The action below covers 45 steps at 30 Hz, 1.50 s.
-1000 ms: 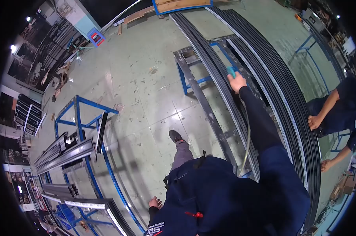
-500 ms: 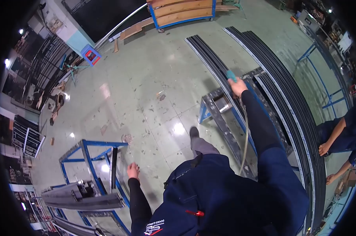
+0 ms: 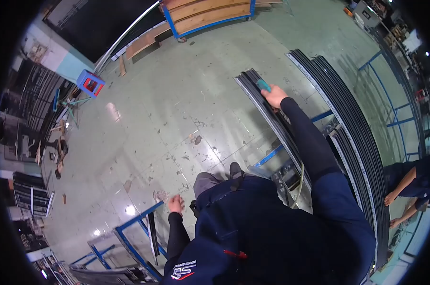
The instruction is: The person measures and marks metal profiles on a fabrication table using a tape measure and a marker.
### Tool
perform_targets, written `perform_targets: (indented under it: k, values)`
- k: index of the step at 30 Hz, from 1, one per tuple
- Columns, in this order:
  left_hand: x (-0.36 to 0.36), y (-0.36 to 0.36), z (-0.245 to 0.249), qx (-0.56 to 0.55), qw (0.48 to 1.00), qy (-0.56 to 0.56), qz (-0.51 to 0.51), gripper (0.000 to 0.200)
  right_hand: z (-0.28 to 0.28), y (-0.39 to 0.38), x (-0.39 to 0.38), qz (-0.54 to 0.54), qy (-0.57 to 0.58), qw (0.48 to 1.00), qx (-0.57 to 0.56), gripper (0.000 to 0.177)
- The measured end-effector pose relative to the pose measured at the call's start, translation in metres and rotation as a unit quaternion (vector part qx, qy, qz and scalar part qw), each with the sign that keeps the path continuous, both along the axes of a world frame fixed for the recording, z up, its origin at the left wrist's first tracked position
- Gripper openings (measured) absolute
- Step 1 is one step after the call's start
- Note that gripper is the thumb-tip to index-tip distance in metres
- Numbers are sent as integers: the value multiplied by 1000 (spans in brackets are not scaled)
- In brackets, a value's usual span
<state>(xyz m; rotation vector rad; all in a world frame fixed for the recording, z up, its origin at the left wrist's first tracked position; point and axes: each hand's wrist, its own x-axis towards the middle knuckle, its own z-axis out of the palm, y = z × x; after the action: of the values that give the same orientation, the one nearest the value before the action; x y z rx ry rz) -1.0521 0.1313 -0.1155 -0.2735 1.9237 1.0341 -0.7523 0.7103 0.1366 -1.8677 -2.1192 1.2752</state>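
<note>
My right hand (image 3: pixel 275 96) is wrapped round a teal hand tool (image 3: pixel 263 85), over the far end of a bundle of long dark profiles (image 3: pixel 249 78). A pale hose (image 3: pixel 298 185) shows beneath my right forearm. My left hand (image 3: pixel 176 204) hangs at my side with loosely bent fingers and nothing in it, close to a blue metal frame (image 3: pixel 150 209). To the right of my arm runs a larger stack of long dark profiles (image 3: pixel 341 90) with light edges.
Another person's hands (image 3: pixel 391 198) are at the right side of the larger stack. Blue stands (image 3: pixel 272 156) carry the profiles. A wooden cart with a blue frame (image 3: pixel 210 16) stands at the far end, and a blue and red stool (image 3: pixel 90 84) is at the left.
My body has moved forward along the profiles. My right hand has moved with the teal tool to the far end of the smaller bundle. My left hand still hangs free.
</note>
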Motion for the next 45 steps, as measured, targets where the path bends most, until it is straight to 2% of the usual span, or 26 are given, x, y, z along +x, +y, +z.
perform_targets:
  k: [4, 9, 11, 12, 14, 15, 16, 17, 18, 19, 20, 21, 23, 25, 27, 29, 31, 33, 35, 36, 37, 39, 41, 42, 44, 45]
  values:
    - [-49, -15, -48, -117, 987, -109, 30, 41, -3, 37, -39, 26, -8, 999, -23, 51]
    - [-166, 30, -80, -151, 974, -169, -24, 44, -7, 68, -77, 0, -100, 994, 37, 52]
    - [-238, 72, -83, -142, 964, -186, -125, 46, -32, 75, -77, 28, -146, 984, 100, 53]
    - [-285, 101, -89, -122, 951, -191, -212, 47, 22, 57, -117, -85, -103, 988, -75, 52]
    - [-386, 179, -104, -56, 904, -169, -389, 48, 12, 65, -123, -90, -135, 987, -5, 52]
    - [-433, 228, -116, -18, 879, -124, -461, 49, 1, 64, -121, -94, -152, 983, 26, 52]
    - [-465, 288, -121, 31, 858, -21, -513, 44, -15, 56, -121, -57, -112, 990, 63, 48]
    - [-491, 347, -121, 66, 825, 95, -554, 39, -6, 50, -136, -94, -124, 987, 44, 44]
    - [-477, 430, -78, -60, 938, 17, -340, 35, -4, 47, -148, -154, -124, 978, 58, 43]
    - [-482, 501, -66, -5, 863, 66, -501, 33, -4, 45, -155, -213, -125, 966, 71, 41]
    - [-447, 565, -52, 74, 867, 99, -482, 33, -12, 39, -158, -206, -69, 974, 69, 41]
    - [-382, 629, 15, 72, 863, 59, -496, 36, -27, 31, -162, -206, -10, 976, 71, 41]
    - [-269, 724, 78, 123, 803, -63, -580, 48, -37, 18, -187, -175, 60, 980, 78, 44]
    - [-139, 770, 160, 190, 784, -247, -536, 51, -48, 17, -216, -261, 120, 952, 106, 51]
    - [-59, 795, 194, 217, 790, -299, -489, 50, -58, 30, -244, -386, 190, 892, 139, 41]
    - [1, 819, 182, 213, 757, -376, -490, 43, -77, 49, -255, -442, 171, 843, 257, 33]
    - [33, 829, 205, 173, 737, -412, -507, 42, -57, 56, -254, -471, 154, 827, 266, 33]
    - [64, 837, 211, 105, 701, -423, -564, 45, -40, 49, -250, -506, 166, 817, 220, 45]
    - [90, 831, 226, 15, 657, -466, -593, 45, -7, 26, -247, -499, 34, 842, 201, 60]
    - [102, 832, 226, -55, 632, -498, -591, 45, -3, 19, -250, -522, 71, 835, 161, 68]
    - [111, 832, 220, -127, 610, -523, -581, 45, -7, 19, -263, -561, 69, 789, 238, 66]
    - [128, 830, 197, -174, 556, -528, -618, 37, 1, 31, -291, -661, 120, 726, 144, 66]
    - [151, 837, 185, -99, 549, -453, -696, 31, -11, 58, -322, -689, 91, 691, 196, 67]
    - [161, 847, 178, -47, 519, -411, -748, 28, -39, 79, -341, -715, 75, 644, 262, 64]
    - [169, 874, 167, -25, 415, -390, -821, 29, -48, 130, -363, -763, 63, 575, 287, 59]
    - [165, 886, 159, 14, 330, -380, -864, 31, -46, 150, -371, -783, 71, 560, 263, 58]
